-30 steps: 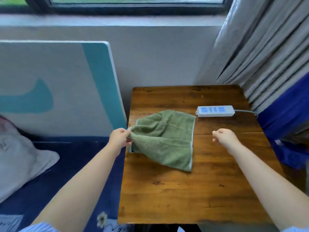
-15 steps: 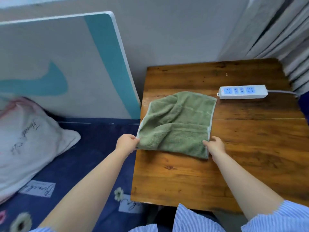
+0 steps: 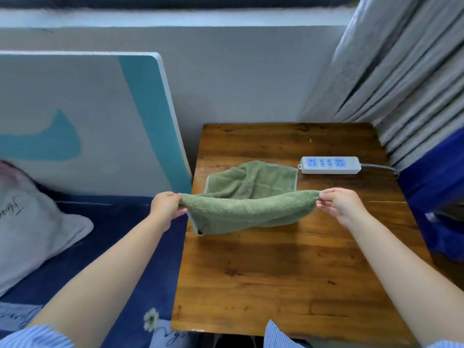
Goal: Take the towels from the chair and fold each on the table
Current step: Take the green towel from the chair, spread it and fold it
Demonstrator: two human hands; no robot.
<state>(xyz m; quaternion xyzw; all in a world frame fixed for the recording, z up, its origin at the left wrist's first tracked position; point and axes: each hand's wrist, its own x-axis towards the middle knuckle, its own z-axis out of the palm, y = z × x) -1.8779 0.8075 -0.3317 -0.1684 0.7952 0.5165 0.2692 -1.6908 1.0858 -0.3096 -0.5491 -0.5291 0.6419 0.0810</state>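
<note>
Two hands hold one green towel [image 3: 247, 209] over the wooden bench [image 3: 288, 272]. The left hand [image 3: 167, 205] pinches the left end of the near edge, with its fingers [image 3: 175, 198] curled tight on the cloth. The right hand [image 3: 339, 204] pinches the right end, and its fingers [image 3: 326, 197] are bent around that corner too. Between the hands the lifted edge sags a little in the middle. The far part of the towel lies flat on the bench, near the back. One low corner of the towel hangs down on the left and touches the bench edge.

A white power strip [image 3: 330, 165] sits on the bench just beside the towel's far right corner, not touching it. A grey curtain [image 3: 401, 84] hangs on the right. A white and teal board [image 3: 88, 121] leans on the wall to the left. A pale pillow [image 3: 30, 222] lies on a dark blue bed [image 3: 120, 222] beside the bench.
</note>
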